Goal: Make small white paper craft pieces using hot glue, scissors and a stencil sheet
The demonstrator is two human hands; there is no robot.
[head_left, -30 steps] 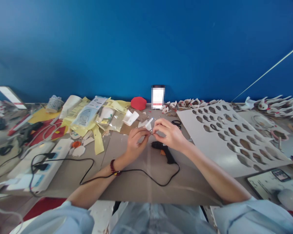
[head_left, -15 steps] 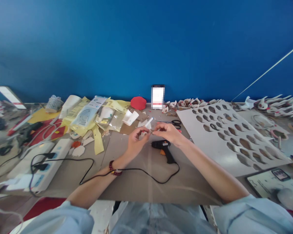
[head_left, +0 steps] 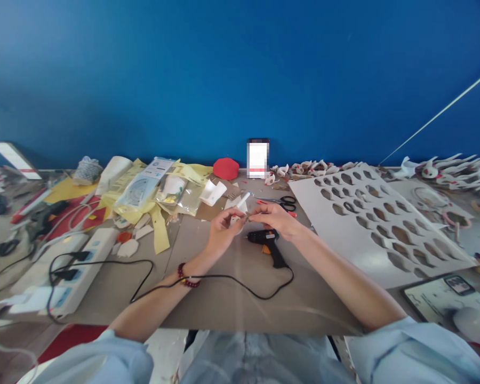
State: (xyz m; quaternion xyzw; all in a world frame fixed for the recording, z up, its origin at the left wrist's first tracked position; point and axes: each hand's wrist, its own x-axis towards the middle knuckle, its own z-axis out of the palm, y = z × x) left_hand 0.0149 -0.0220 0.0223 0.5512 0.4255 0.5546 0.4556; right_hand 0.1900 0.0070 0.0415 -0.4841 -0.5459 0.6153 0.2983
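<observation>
My left hand (head_left: 224, 228) is closed in a pinch on a small white piece (head_left: 234, 219) with a reddish mark, partly hidden by the fingers. A pale strip (head_left: 243, 200) slants up just above the fingertips; whether it is joined to the piece I cannot tell. From the other side my right hand (head_left: 276, 218) meets it, fingertips pinched at the piece's edge. Right below the hands lies a black glue gun (head_left: 272, 248), its nozzle pointing left and its cord looping off to the left. Black-handled scissors (head_left: 288, 203) rest just beyond my right hand.
At right lies a big white sheet (head_left: 344, 234) full of cut-out holes. Several white shaped pieces (head_left: 430, 169) line the back. A phone (head_left: 258, 159) stands against the blue wall near a red octagon (head_left: 225, 169). Yellow packaging (head_left: 161, 229) and a power strip (head_left: 88, 266) occupy the left.
Both hands stay almost in place, pinching the small white piece at the same spot. The whole view has shifted very slightly; the glue gun lies as before.
</observation>
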